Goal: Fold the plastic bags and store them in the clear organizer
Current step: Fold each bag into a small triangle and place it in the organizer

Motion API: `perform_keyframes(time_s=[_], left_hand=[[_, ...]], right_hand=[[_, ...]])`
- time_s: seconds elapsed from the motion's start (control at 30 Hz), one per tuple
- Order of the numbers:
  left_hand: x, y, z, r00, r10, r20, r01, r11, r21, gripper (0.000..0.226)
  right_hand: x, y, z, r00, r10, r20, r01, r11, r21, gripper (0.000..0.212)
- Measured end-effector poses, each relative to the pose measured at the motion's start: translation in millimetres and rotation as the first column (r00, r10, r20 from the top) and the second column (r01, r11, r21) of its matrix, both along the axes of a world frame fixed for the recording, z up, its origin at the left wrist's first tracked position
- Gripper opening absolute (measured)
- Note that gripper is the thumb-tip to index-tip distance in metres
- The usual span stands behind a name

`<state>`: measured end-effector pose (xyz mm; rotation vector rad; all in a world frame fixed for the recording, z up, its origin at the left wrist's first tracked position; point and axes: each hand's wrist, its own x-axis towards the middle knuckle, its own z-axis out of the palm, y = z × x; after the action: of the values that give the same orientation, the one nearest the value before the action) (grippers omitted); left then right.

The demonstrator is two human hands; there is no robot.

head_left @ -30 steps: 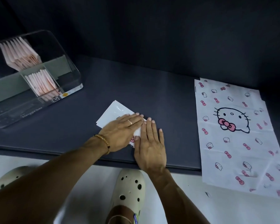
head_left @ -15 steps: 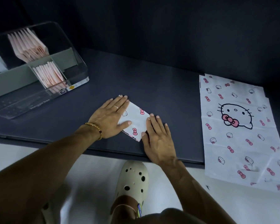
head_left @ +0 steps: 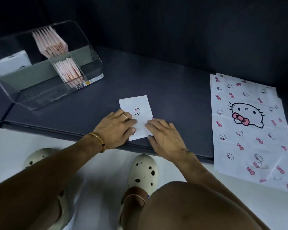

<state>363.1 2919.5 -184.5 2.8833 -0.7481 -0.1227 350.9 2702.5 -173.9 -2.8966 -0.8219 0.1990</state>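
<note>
A dark grey table (head_left: 165, 83) runs across the frame against a dark wall, with pale floor below its near edge. At centre frame a folded bag (head_left: 136, 113) lies flat near that edge: a small white oblong printed with a cartoon cat face and pink bows, creases sharp. The left hand (head_left: 114, 128) presses its lower left part and the right hand (head_left: 163, 135) its lower right corner, both with fingers laid flat, gripping nothing. Judged thin, light and slippery, the packet is likely to spring open if released; it is best pinched across the folded short edge, so all layers stay together. At right of frame a stack of unfolded bags (head_left: 249, 130) in the same print lies spread, overhanging the near edge. At upper left stands the clear organizer (head_left: 93, 52), its compartments holding rows of folded pink bags (head_left: 51, 42) set on edge.
</note>
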Motion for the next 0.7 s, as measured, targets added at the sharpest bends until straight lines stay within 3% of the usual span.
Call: perform_keyframes(time_s=[0.1,0.27,0.37,0.53,0.6,0.7], left_hand=[[-7,1,-4,0.999,0.021,-0.048,-0.018,0.998,0.054,0.07],[-7,-3,-1,0.993,0.006,0.116,0.003,0.997,-0.077,0.038],[-3,0,0,0.986,-0.011,0.164,0.032,0.992,-0.125,0.042],[2,4,0,0.999,0.038,0.013,-0.037,0.997,-0.063,0.06],[3,3,-2,0.993,0.114,-0.013,-0.115,0.984,-0.133,0.047],[6,5,-2,0.944,0.293,-0.152,-0.327,0.888,-0.324,0.036]], right_hand=[[3,7,0,0.999,-0.024,0.049,0.024,1.0,0.004,0.029],[8,6,8,0.998,-0.034,-0.059,0.038,0.998,0.06,0.051],[12,1,11,1.0,0.004,-0.026,-0.004,1.0,-0.015,0.051],[21,11,12,0.998,-0.039,0.049,0.037,0.999,0.033,0.026],[22,16,15,0.994,-0.106,-0.022,0.108,0.99,0.095,0.025],[23,18,18,0.952,-0.223,-0.209,0.266,0.942,0.207,0.03]])
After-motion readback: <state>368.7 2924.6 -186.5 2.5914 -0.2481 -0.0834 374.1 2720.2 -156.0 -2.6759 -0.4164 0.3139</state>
